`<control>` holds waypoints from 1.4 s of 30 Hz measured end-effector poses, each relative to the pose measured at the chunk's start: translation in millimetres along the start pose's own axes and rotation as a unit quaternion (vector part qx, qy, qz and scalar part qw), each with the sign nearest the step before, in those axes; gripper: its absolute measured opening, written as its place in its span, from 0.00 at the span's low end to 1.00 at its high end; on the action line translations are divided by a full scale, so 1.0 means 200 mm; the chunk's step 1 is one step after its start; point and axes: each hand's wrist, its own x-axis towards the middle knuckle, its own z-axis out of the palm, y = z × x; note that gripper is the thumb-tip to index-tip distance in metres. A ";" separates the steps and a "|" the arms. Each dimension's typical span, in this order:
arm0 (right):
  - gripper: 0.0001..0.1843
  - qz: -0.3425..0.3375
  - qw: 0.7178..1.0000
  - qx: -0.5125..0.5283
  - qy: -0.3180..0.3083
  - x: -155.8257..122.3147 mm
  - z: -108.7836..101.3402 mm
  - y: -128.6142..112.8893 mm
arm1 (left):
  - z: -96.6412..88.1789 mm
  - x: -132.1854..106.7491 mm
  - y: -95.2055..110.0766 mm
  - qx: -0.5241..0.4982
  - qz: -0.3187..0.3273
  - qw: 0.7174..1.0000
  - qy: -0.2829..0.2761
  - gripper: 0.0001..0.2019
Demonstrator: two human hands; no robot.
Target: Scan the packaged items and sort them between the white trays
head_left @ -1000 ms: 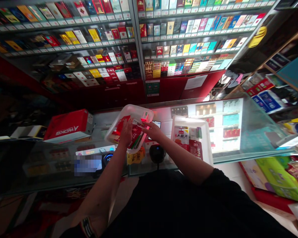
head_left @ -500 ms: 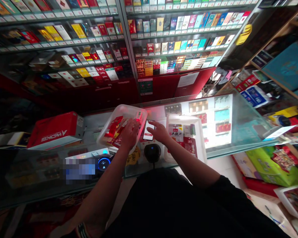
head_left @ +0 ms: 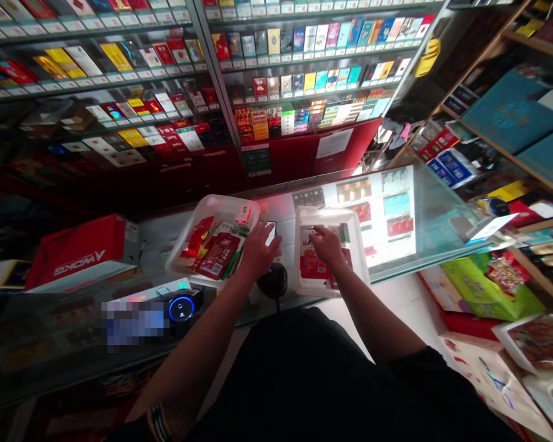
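My left hand point(head_left: 257, 248) lies over the right rim of a clear plastic tray point(head_left: 221, 200) that holds red packets point(head_left: 214, 258), fingers stretched toward a phone point(head_left: 271, 228) beside it. The tray rests flat on the glass counter point(head_left: 396, 245). My right hand point(head_left: 326, 245) reaches into a second, white tray point(head_left: 363, 258) to the right. Its fingers are bent down and pinch a red-and-white packet point(head_left: 309, 264) lying there.
A black round device point(head_left: 271, 281) sits at the counter's near edge between my arms. A red box point(head_left: 80, 248) and a speaker with a blue ring point(head_left: 182, 307) stand to the left. Shelves of cigarette packs point(head_left: 281, 80) fill the wall behind. Boxed goods point(head_left: 483, 285) are stacked at the right.
The clear tray, held tilted by my left hand, now lies flat on the counter. My right hand moved from that tray, past the phone, into the white tray on the right.
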 end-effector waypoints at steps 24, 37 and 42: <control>0.21 0.027 0.989 -0.147 -0.009 -0.14 -0.04 0.19 | 0.33 -0.05 0.43 0.186 0.104 0.953 -0.216 0.26; 0.09 0.084 0.992 -0.082 -0.054 -0.13 -0.08 0.19 | 0.39 0.02 0.42 0.189 0.050 0.953 -0.230 0.34; 0.10 0.081 0.991 0.110 -0.017 -0.11 -0.18 0.26 | 0.38 0.07 0.41 0.147 0.015 0.978 -0.149 0.33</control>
